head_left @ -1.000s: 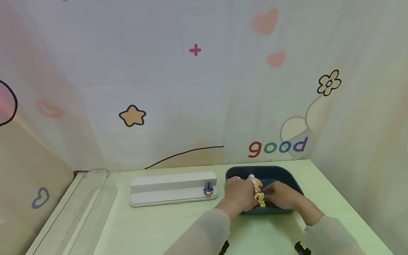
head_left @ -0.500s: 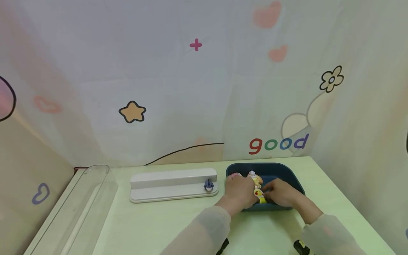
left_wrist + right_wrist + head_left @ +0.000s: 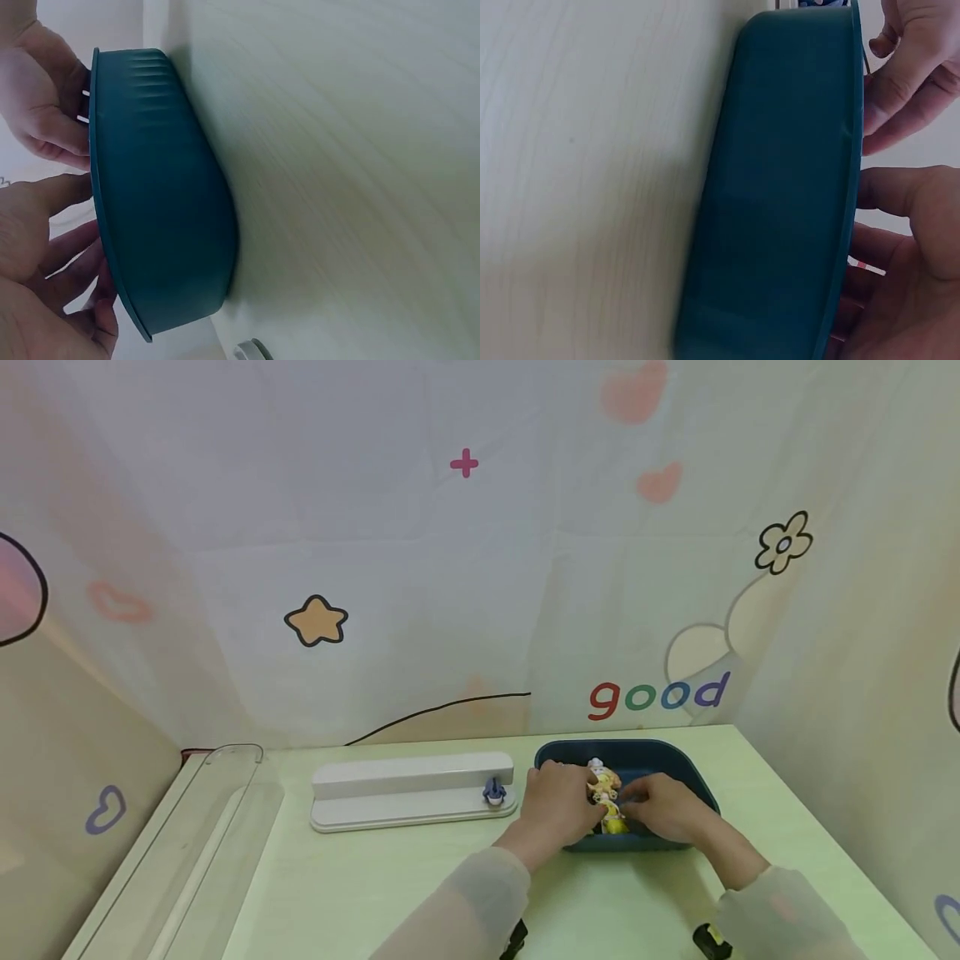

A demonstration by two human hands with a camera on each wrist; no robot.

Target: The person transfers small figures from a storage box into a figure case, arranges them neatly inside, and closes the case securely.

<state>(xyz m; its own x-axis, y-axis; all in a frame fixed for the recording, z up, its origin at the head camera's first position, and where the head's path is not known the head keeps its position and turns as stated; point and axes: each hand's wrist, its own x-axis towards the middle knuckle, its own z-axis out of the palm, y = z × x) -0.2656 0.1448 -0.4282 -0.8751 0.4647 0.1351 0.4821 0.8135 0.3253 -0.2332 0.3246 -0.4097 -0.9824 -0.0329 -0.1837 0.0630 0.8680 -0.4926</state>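
Observation:
A dark blue-green basin point(image 3: 678, 760) stands at the right of the table, with small toy figurines inside. My left hand point(image 3: 558, 806) reaches into its left side, palm down. From the right, my right hand point(image 3: 663, 808) reaches in with bent fingers. Between the two hands is a yellow figurine point(image 3: 615, 823), with fingertips of both right at it; whether either pinches it I cannot tell. An orange-and-white figurine point(image 3: 603, 777) lies just behind it. In both wrist views the basin wall point(image 3: 161, 187) hides the fingertips.
A white stepped display stand point(image 3: 397, 814) sits left of the basin, bearing a small blue figurine point(image 3: 493, 792) at its right end. A long clear plastic cover point(image 3: 217, 835) lies along the left table edge. Printed cloth hangs behind the table.
The yellow figurine has turned between my hands, and its red-cheeked face no longer shows plainly. My left hand has shifted slightly left, covering the pink figurine. The head view has tilted down slightly.

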